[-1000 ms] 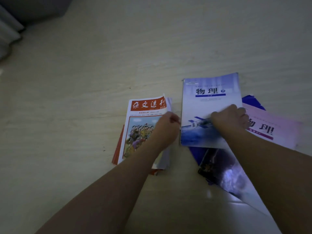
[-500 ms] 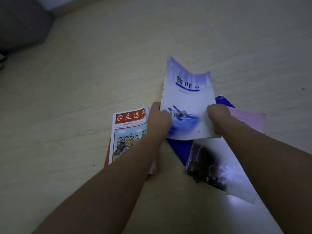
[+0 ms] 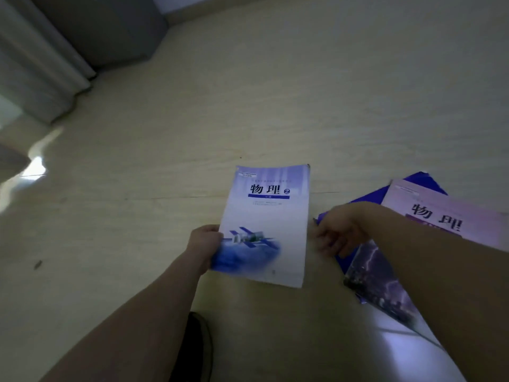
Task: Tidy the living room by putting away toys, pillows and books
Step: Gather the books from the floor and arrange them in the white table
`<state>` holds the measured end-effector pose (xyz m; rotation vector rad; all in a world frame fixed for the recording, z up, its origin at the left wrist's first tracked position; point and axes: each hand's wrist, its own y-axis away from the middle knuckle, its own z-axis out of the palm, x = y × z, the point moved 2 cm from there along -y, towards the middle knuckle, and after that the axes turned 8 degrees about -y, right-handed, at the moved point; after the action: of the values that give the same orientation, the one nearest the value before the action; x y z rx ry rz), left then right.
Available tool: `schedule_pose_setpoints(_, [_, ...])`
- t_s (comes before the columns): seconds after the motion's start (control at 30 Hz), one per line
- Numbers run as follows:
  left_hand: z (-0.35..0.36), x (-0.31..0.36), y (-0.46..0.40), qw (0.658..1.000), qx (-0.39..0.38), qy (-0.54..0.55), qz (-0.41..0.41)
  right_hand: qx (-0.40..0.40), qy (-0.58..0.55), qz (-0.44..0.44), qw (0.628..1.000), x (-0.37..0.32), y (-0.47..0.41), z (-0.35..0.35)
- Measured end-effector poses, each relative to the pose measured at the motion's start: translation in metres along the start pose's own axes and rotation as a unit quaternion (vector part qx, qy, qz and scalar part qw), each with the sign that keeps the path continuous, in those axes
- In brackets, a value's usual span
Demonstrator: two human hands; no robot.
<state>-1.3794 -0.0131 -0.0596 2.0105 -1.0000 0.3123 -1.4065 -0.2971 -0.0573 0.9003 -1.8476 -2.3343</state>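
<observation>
Books were being gathered — the left hand (image 3: 205, 244) gripped the blue physics book (image 3: 265, 227) by its left edge, lifted off the floor (image 3: 248, 92), while the right hand (image 3: 340, 237), fingers loosely open, reached the purple-cover pile (image 3: 377, 268); next, seemingly, a grip there.

Blue physics book (image 3: 268, 230) held face-up, pink book (image 3: 440, 213) overlapping lightning-cover book (image 3: 382, 279)

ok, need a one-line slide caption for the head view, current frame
Left hand grips a pale blue satellite-cover physics textbook above the light wood floor; right hand reaches over a dark blue lightning-cover book.
</observation>
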Motion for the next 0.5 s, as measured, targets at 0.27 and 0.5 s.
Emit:
schedule_pose_setpoints(0.27, [0.089, 0.093, 0.039, 0.966, -0.062, -0.132, 0.213, 0.417, -0.167, -0.011, 0.893, 0.051, 0.006, -0.098])
schedule_pose_setpoints(0.5, [0.225, 0.070, 0.113, 0.926, -0.278, -0.224, 0.123, 0.459, -0.253, -0.046, 0.850, 0.139, 0.007, -0.128])
